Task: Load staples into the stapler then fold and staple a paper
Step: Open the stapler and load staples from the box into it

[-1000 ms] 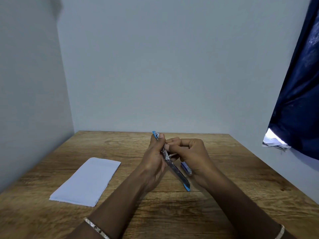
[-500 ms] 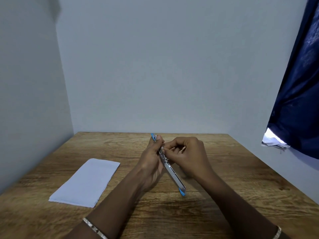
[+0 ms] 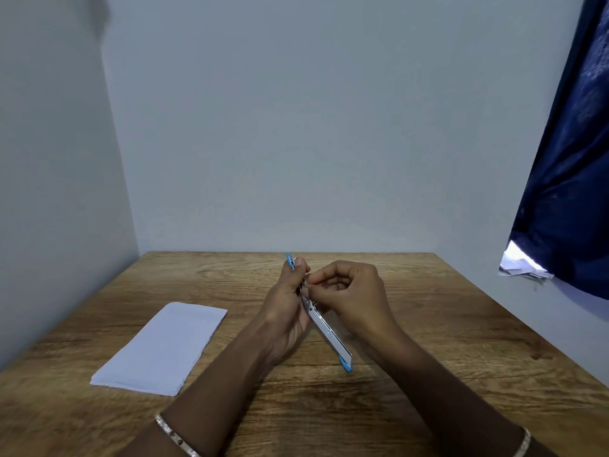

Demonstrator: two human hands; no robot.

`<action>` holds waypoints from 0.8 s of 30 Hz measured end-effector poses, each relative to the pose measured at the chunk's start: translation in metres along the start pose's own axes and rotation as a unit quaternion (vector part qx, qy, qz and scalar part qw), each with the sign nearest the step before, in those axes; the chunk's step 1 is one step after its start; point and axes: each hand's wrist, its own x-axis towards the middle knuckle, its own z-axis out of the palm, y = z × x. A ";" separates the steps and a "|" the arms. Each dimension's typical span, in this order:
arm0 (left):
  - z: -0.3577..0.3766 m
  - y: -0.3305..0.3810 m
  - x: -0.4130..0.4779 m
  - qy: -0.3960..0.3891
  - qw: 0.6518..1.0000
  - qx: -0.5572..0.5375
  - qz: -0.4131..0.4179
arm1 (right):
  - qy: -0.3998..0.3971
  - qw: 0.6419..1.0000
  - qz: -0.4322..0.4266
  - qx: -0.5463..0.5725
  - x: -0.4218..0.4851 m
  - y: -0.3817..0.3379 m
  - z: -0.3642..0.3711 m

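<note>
My left hand [image 3: 286, 313] is closed around a blue and silver stapler [image 3: 327, 332], swung open above the middle of the wooden table [image 3: 445, 351]. The stapler's metal rail slants down to the right and ends in a blue tip. Another blue end sticks up above my left thumb. My right hand [image 3: 354, 291] has thumb and forefinger pinched together at the upper part of the rail, on what looks like a small strip of staples, mostly hidden. A folded white paper [image 3: 161, 347] lies flat on the table, left of my left forearm.
Grey walls close off the table at the back and on the left. A dark blue curtain [image 3: 566, 192] hangs at the right, with some white papers [image 3: 524, 270] under its lower edge. Both wrists wear thin bracelets.
The stapler has tilted so its metal rail faces me more. My right hand has shifted over the rail's upper part. A small blue object seen under that hand a second ago is hidden.
</note>
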 end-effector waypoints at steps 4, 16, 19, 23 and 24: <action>-0.006 0.000 0.004 -0.018 1.000 0.017 0.001 | 0.011 0.987 0.072 0.140 0.002 -0.002 -0.009; -0.009 0.004 0.004 -0.069 0.997 0.003 -0.019 | 0.001 0.999 0.021 0.044 0.003 -0.001 -0.005; -0.007 0.004 0.002 -0.076 0.997 -0.003 -0.017 | 0.010 1.000 -0.006 0.013 0.001 -0.003 -0.004; -0.006 0.004 0.002 -0.096 0.995 -0.005 -0.011 | 0.012 0.999 -0.030 -0.011 0.002 -0.003 -0.004; -0.006 0.004 0.002 -0.098 0.995 -0.006 -0.011 | 0.010 0.999 -0.031 -0.011 0.002 -0.003 -0.005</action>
